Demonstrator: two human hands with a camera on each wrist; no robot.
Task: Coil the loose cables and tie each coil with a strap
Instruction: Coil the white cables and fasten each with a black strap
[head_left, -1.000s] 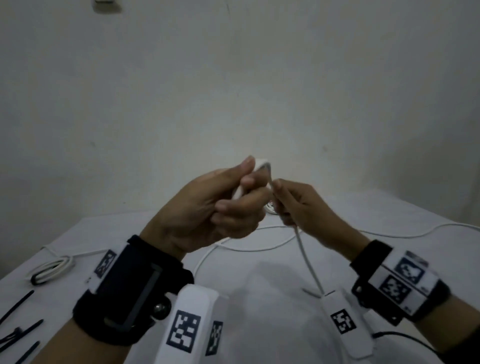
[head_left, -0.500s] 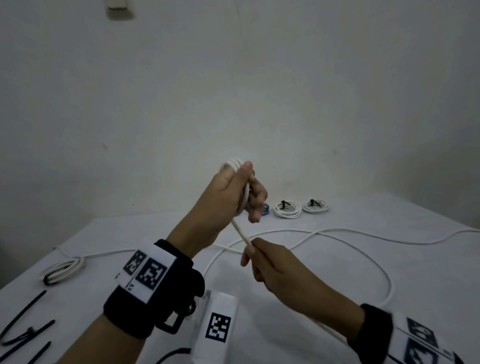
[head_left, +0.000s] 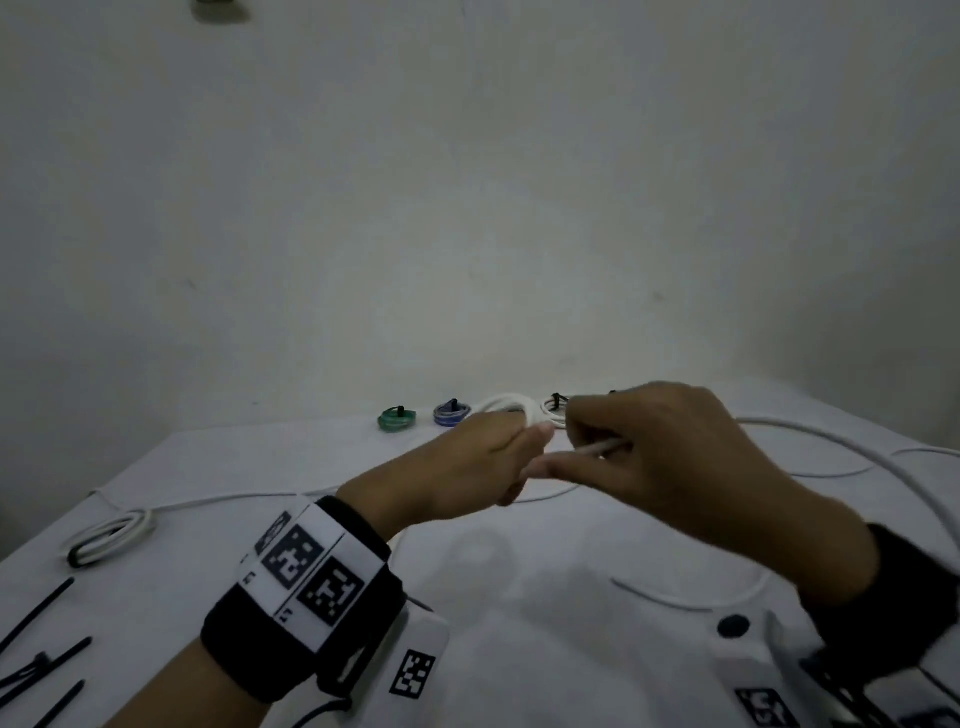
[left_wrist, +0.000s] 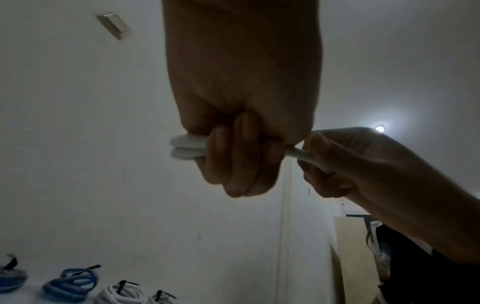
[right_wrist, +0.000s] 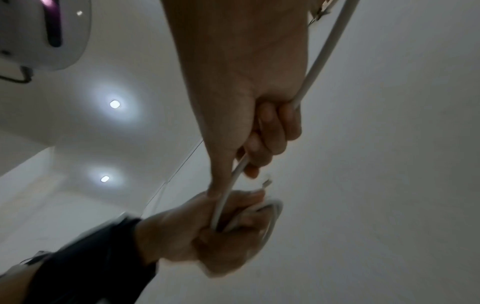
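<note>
Left hand (head_left: 467, 467) clamped on coil (left_wrist: 187, 148), right hand (head_left: 670, 467) at 3 o'clock pinching cable (right_wrist: 322, 61): feed even loops, keep tension.

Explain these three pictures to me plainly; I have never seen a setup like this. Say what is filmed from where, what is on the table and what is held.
No machine: a person wears cameras. One picture is from the head, two from the wrists, looking up past the fingers. The left hand grips a white cable in loops; the right hand pinches its loose length, which trails over the table. At the back lie tied coils, at the left another coil and black straps.
</note>
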